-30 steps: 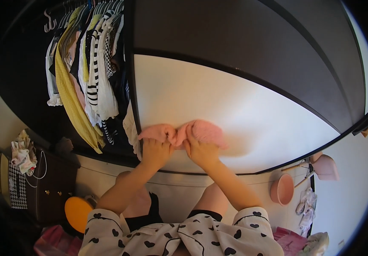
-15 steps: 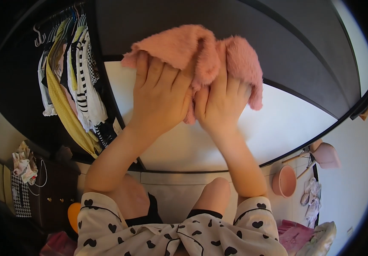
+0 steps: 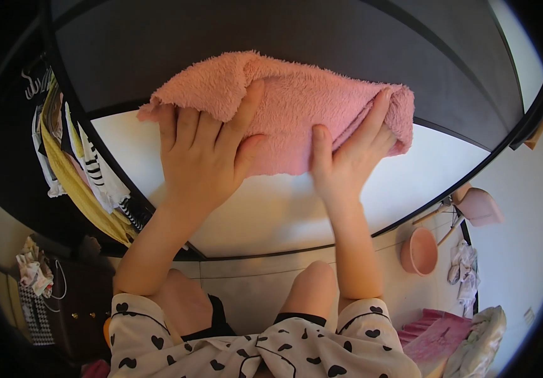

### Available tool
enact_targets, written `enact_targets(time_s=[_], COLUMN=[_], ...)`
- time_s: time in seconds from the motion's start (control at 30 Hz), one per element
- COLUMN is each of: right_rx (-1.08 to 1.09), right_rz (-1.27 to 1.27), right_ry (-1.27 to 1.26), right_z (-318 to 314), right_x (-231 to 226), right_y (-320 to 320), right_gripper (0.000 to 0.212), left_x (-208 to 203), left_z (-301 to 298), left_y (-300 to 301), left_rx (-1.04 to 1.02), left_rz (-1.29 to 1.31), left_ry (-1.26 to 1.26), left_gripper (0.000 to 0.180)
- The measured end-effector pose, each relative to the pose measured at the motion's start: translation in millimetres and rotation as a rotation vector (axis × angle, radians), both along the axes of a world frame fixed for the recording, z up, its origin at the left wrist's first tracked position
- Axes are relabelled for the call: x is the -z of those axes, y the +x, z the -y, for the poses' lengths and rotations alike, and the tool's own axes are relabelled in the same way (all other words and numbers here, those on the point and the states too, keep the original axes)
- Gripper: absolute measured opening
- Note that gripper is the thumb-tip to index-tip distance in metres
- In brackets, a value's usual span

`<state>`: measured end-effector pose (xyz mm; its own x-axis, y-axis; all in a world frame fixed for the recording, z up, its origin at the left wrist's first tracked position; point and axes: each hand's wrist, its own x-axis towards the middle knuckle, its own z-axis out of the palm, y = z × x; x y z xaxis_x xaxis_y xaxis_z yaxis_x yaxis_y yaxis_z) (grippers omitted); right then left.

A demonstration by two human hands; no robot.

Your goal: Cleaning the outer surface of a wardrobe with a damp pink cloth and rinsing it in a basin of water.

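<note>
A fluffy pink cloth (image 3: 284,120) stretches between my two hands, against a wardrobe door with a white panel (image 3: 271,211) below a dark panel (image 3: 347,38). My left hand (image 3: 197,160) holds the cloth's left part, its fingertips under a drooping fold and its thumb on the cloth. On the right part, my right hand (image 3: 345,167) grips it with thumb and index finger showing on top; the other fingertips are partly hidden by the folded corner. The cloth covers part of the border between the two panels.
Clothes (image 3: 82,170) hang on hangers in the dark opening left of the door. A brown cabinet (image 3: 82,296) with cloth items stands lower left. On the right are a pink bucket (image 3: 419,252), a pink dustpan (image 3: 479,206) and a pink fabric item (image 3: 435,334).
My hands have moved apart, and the bunched cloth has spread out flat between them. The door's left edge now lies further left, covering more of the hanging clothes.
</note>
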<state>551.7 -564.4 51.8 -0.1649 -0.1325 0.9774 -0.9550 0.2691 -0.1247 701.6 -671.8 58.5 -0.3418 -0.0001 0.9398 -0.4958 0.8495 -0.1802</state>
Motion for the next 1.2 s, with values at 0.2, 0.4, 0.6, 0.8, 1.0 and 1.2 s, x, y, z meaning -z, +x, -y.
enact_targets(time_s=[0.2,0.4,0.6,0.8,1.0,1.2], right_rx=[-0.089,-0.095,0.006,-0.078,-0.149,-0.005], right_rz=[-0.08,-0.201,-0.081,-0.196,-0.119,-0.064], right_ry=[0.118,0.295,0.306,0.132,0.292,0.241], right_z=[12,-30,-26,-9,-21,-26], right_x=[11,87,45,-17,50,10], right_y=[22,-8,-12,-16,-24,-23], right_gripper=[0.044,0.038,0.051,0.045,0.037,0.042], left_x=[12,80,37,-17,50,-8], left_z=[-21,-33,-37,-37,-36,-41], left_y=[-26,-20,-35,-47,-33,-49], left_rx=[0.143,0.236,0.184,0.225,0.271,0.298], left_rz=[0.009,0.376,0.125,0.029,0.213,0.186], left_ry=[0.093,0.098,0.064,-0.002,0.07,-0.022], left_gripper=[0.042,0.029,0.041,0.044,0.043,0.037])
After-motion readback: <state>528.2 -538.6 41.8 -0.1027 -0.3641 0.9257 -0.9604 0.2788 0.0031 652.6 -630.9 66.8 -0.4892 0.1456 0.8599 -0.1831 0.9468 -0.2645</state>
